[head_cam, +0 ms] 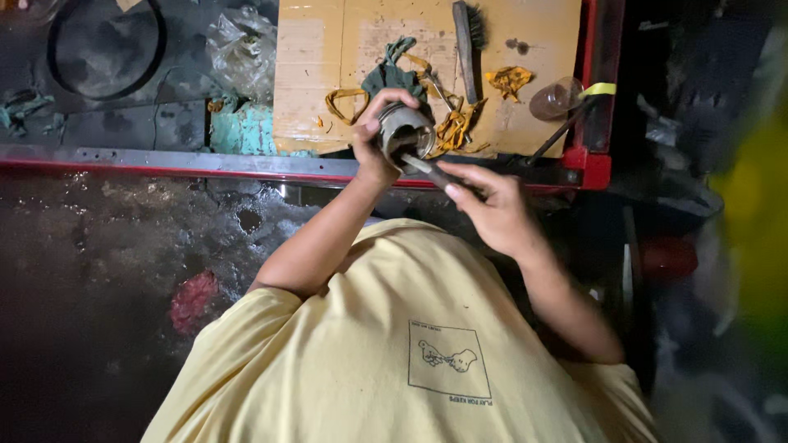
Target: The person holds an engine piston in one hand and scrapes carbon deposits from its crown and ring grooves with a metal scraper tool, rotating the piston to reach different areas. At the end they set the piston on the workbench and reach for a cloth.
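Note:
My left hand (373, 135) is shut around a grey metal cylinder (408, 129), a piston-like part with grooved rings, and holds it up over the edge of the bench. My right hand (492, 205) grips a thin metal tool (427, 168). The tool's tip reaches into the open end of the cylinder. Both hands are just in front of a sheet of cardboard (328, 57) lying on the red-framed bench (164, 160). My yellow shirt (369, 353) fills the lower middle of the view.
On the cardboard lie a brush (466, 37), a green rag (392, 74), yellow cloth scraps (509, 79) and a clear cup (554, 98). A crumpled plastic bag (242, 45) and a black round part (103, 41) sit to the left. Below is wet dark floor (98, 271).

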`<control>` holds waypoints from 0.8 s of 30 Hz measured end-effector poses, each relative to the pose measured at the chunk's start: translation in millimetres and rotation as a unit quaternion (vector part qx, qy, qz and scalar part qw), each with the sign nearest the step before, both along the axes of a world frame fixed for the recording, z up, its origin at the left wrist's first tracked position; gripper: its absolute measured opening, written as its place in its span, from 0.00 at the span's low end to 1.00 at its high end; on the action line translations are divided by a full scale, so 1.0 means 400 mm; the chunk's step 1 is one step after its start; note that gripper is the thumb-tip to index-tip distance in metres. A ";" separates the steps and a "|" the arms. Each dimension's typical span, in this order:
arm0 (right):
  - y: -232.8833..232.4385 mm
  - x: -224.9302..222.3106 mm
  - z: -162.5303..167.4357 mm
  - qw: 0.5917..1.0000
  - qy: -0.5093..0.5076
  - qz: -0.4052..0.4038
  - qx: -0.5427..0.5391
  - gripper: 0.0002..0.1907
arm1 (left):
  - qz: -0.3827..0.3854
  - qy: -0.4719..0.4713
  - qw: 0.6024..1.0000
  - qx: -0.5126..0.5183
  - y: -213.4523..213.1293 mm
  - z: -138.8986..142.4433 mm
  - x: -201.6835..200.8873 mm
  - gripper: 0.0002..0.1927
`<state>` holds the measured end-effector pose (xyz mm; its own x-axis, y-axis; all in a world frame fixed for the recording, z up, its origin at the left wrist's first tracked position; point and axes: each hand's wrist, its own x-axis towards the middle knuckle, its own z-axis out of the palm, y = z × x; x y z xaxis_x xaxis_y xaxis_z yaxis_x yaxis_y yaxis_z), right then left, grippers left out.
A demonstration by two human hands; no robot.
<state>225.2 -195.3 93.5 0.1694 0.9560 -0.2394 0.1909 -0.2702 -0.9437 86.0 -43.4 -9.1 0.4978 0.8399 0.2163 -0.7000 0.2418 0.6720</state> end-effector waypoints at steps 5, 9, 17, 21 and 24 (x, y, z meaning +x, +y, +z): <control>-0.078 0.078 0.016 0.998 -0.014 0.001 0.063 0.22 | -0.036 -0.049 0.993 -0.101 -0.010 0.012 0.016 0.29; -0.116 0.119 0.070 0.988 -0.088 -0.003 0.126 0.24 | -0.103 -0.083 0.975 -0.178 -0.021 0.033 -0.008 0.29; -0.126 0.109 0.145 0.952 -0.230 0.020 0.199 0.22 | -0.172 -0.080 0.970 -0.152 -0.046 0.047 0.006 0.24; -0.142 0.091 0.137 0.950 -0.193 -0.033 0.244 0.18 | -0.188 -0.075 0.968 -0.148 -0.060 0.051 0.012 0.22; -0.144 0.072 0.118 0.967 -0.087 -0.099 0.217 0.21 | -0.184 -0.049 0.974 -0.122 -0.070 0.060 0.011 0.22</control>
